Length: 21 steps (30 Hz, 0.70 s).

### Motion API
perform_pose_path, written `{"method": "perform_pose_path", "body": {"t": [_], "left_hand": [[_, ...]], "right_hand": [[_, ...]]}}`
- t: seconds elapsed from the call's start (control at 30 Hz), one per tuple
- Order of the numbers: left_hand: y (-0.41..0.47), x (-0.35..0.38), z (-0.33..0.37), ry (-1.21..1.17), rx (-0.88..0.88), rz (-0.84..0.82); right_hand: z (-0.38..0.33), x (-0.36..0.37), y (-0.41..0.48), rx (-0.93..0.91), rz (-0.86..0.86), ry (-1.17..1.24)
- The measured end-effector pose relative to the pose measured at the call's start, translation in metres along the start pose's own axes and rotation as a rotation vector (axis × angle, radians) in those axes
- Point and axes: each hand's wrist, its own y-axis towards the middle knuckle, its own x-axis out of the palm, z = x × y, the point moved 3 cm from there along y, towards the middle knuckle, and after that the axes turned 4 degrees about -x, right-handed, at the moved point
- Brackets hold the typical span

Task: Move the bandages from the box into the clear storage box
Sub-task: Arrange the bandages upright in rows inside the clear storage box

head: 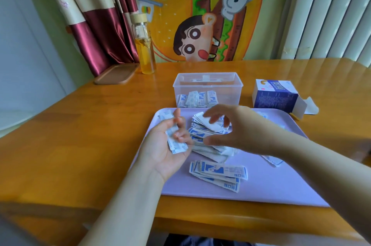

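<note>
Inside clear storage box (220,87), bandages (197,99)

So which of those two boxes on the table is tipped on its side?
The blue-and-white cardboard box at the lilac tray's far right corner, flap open. The clear plastic storage box stands upright.

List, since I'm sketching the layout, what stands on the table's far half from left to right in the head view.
wooden tray → glass bottle → clear storage box → blue bandage box
</note>
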Motion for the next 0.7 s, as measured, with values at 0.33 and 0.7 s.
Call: {"method": "perform_pose_path", "body": {"t": [0.33, 0.7], "left_hand": [[-0.004, 0.022, -0.041, 0.452, -0.168, -0.083], [-0.003, 0.033, -0.015, 0.878, -0.094, -0.261]], "right_hand": [[-0.005, 0.018, -0.018, -0.260, -0.041, -0.158], [0.005, -0.018, 0.007, -0.161, 0.030, 0.280]]}}
